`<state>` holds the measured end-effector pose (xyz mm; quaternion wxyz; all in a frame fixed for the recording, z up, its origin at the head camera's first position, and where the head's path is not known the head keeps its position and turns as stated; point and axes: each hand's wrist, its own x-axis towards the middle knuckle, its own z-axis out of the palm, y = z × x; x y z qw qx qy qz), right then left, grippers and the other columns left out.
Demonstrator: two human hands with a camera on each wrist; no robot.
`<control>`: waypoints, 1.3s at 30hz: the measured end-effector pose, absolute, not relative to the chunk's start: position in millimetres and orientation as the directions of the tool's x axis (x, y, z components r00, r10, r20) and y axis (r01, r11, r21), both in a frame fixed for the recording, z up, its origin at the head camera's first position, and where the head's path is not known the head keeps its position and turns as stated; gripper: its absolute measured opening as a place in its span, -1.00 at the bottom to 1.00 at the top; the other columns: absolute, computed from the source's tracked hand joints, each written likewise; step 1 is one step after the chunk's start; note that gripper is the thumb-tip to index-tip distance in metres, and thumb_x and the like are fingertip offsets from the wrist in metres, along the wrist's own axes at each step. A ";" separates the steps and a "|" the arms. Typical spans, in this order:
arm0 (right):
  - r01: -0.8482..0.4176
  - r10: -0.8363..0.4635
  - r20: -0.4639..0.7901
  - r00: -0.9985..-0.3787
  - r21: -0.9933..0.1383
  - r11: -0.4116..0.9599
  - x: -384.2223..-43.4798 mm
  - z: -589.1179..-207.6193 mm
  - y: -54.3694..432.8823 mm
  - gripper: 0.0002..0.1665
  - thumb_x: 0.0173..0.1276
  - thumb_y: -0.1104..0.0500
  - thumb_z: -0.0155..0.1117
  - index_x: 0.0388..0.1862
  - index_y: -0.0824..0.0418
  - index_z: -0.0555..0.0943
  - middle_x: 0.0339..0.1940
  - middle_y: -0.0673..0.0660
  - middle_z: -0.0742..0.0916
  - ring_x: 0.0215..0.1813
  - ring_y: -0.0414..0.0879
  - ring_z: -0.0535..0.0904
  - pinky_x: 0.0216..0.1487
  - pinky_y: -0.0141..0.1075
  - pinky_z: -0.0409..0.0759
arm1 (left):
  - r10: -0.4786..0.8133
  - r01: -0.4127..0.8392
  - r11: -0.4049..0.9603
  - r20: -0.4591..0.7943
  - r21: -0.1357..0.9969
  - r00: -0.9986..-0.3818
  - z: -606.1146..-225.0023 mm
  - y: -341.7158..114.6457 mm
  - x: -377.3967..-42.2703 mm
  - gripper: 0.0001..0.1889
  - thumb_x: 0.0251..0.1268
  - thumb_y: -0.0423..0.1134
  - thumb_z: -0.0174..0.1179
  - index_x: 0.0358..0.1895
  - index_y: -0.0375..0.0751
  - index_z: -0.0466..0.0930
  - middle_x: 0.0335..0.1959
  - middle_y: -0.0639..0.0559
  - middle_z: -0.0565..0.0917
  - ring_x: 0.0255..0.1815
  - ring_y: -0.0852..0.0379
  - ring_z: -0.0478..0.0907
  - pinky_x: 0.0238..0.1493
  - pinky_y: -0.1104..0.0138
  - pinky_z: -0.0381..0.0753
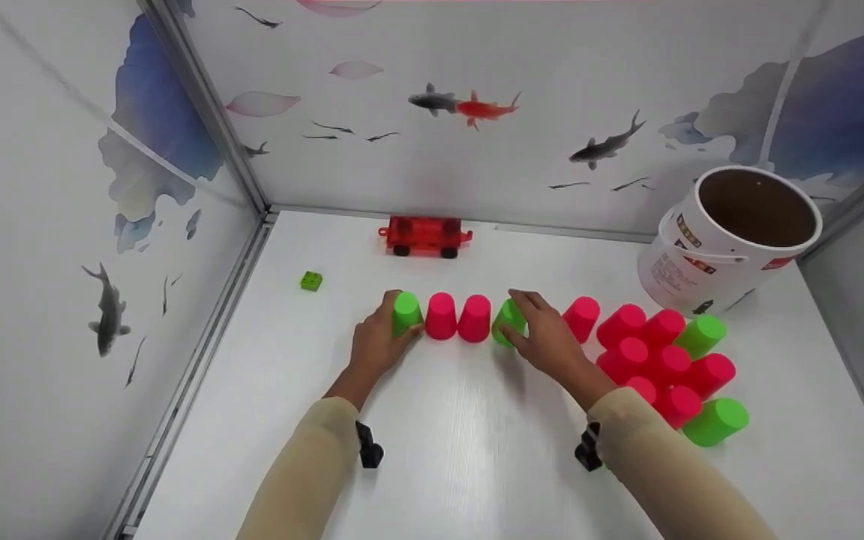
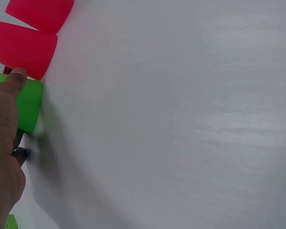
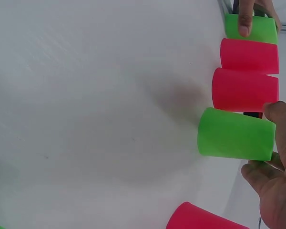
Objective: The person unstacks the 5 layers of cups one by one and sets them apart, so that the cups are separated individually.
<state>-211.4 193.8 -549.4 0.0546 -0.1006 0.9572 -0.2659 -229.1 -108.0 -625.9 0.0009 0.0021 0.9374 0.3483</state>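
Note:
Four-in-a-line is the layout: upside-down cups stand side by side, two pink ones between two green ones. My left hand (image 1: 376, 339) holds the left green cup (image 1: 406, 313), its thumb on the near side, as the left wrist view shows. At the other end, my right hand (image 1: 548, 334) grips the right green cup (image 3: 236, 136) between thumb and fingers. Between them stand a left pink cup (image 1: 441, 316) and a right pink cup (image 1: 475, 319). Part of each green cup is hidden by the hand on it.
Right of my right hand, several pink cups (image 1: 623, 324) and a few green cups (image 1: 718, 421) stand clustered, beside a lone pink cup (image 1: 582, 318). Behind them is a white bucket (image 1: 676, 262). A red toy wagon (image 1: 426, 235) and a green block (image 1: 311, 281) sit toward the back wall.

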 end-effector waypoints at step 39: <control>-0.061 -0.200 -0.232 -0.952 -0.498 0.865 -175.9 -543.1 282.9 0.03 0.43 0.06 0.62 0.76 0.13 0.31 0.72 0.41 0.40 0.65 0.49 0.40 0.32 0.25 0.74 | 0.007 0.003 0.764 -0.004 0.645 -1.000 -624.6 -107.6 -229.9 -0.24 0.45 0.11 0.49 0.55 0.14 0.29 0.31 -0.08 0.76 0.34 -0.17 0.70 0.39 -0.21 0.66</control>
